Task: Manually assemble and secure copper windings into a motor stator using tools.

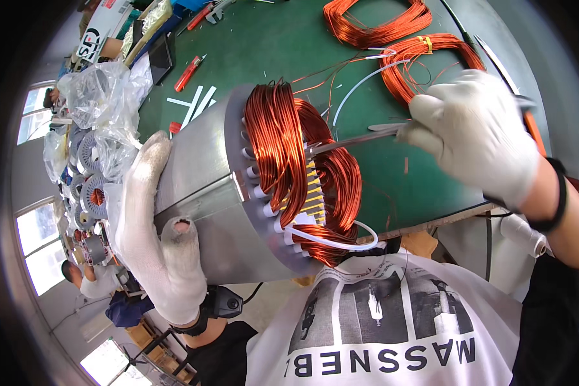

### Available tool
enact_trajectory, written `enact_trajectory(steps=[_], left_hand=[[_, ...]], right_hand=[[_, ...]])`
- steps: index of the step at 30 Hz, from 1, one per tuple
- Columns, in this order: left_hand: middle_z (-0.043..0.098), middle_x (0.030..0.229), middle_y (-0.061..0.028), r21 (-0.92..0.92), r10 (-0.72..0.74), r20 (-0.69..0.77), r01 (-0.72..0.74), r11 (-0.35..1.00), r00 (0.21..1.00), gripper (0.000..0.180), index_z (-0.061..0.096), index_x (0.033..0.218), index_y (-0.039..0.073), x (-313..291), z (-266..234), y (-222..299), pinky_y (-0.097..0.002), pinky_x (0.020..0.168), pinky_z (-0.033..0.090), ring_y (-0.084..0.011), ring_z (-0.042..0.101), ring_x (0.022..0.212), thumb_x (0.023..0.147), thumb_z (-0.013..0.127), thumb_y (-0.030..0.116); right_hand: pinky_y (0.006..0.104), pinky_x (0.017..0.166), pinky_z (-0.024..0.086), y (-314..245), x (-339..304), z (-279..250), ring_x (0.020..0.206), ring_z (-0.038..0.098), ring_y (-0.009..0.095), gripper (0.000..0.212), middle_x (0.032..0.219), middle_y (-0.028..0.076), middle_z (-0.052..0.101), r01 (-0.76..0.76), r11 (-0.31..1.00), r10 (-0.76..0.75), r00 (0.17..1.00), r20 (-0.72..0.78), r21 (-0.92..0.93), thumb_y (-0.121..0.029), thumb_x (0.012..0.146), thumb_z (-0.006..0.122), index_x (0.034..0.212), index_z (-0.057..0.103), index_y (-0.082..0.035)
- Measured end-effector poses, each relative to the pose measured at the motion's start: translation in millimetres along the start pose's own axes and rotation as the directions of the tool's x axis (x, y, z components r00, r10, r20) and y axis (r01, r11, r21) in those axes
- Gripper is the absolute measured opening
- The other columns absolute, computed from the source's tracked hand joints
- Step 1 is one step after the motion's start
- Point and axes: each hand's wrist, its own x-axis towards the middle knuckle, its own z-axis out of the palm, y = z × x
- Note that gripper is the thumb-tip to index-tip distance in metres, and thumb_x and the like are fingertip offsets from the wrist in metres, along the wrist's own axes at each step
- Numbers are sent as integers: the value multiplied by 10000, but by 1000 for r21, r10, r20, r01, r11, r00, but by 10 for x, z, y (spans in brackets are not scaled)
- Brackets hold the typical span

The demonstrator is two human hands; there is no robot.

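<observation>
A large steel motor stator point(202, 161) lies on its side, its slotted end facing right. Copper windings point(273, 141) loop out of the slots, with yellow and white slot liners between them. A white sleeving tube point(341, 245) curves off the lower winding. My left hand point(157, 238), in a white glove with a hole at one fingertip, grips the stator's left end, thumb over its side. My gloved right hand point(473, 132) is closed round a slim metal tool point(354, 139), its tip at the slots between the windings; its exact kind is unclear.
The stator sits by a green-topped table point(251, 51). Two bundles of copper wire, a far one point(373, 32) and a nearer one point(395, 67), lie there. Beyond the stator are a red-handled tool point(188, 74) and white strips point(190, 109). Plastic bags point(100, 93) crowd the left.
</observation>
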Motion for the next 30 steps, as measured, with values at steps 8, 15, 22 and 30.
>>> enact_trajectory(steps=[8, 15, 22, 30], left_hand=[[597, 1186, -222, -67, 26, 1, -26, 997, 1000, 732, 565, 1187, -84, -5, 3, -11, -388, 1005, 377, -320, 554, 1147, 901, 449, 580], [609, 1199, -187, -38, -17, 4, 17, 999, 1000, 591, 568, 1200, -67, -26, -50, 7, -361, 1002, 384, -267, 559, 1145, 930, 466, 450], [590, 1212, -188, 393, 82, -141, -21, 919, 987, 307, 570, 1169, -77, -139, 54, 455, -352, 1006, 375, -273, 556, 1136, 941, 443, 84], [491, 1203, -336, -504, 380, -222, -439, 743, 898, 544, 499, 1177, -140, -137, 1041, 1282, -534, 1014, 381, -460, 489, 1160, 755, 569, 197]], right_hand=[[378, 582, 430, -139, -15, 133, 565, 557, 266, 268, 584, 53, 548, -8, 999, 4, 996, -88, -49, -310, 705, 729, 655, 597, -82], [409, 578, 437, -102, 23, -124, 584, 576, 306, 291, 619, 103, 564, 6, 994, 8, 993, 122, -111, -321, 784, 673, 718, 587, -50], [413, 599, 425, 1, -154, -227, 644, 562, 328, 207, 643, 124, 539, -57, 994, 70, 988, 141, -92, -225, 749, 656, 708, 579, -38], [369, 550, 423, -28, -141, -81, 577, 529, 330, 125, 635, 156, 538, 155, 960, -48, 911, -410, 233, -125, 731, 594, 736, 585, -1]])
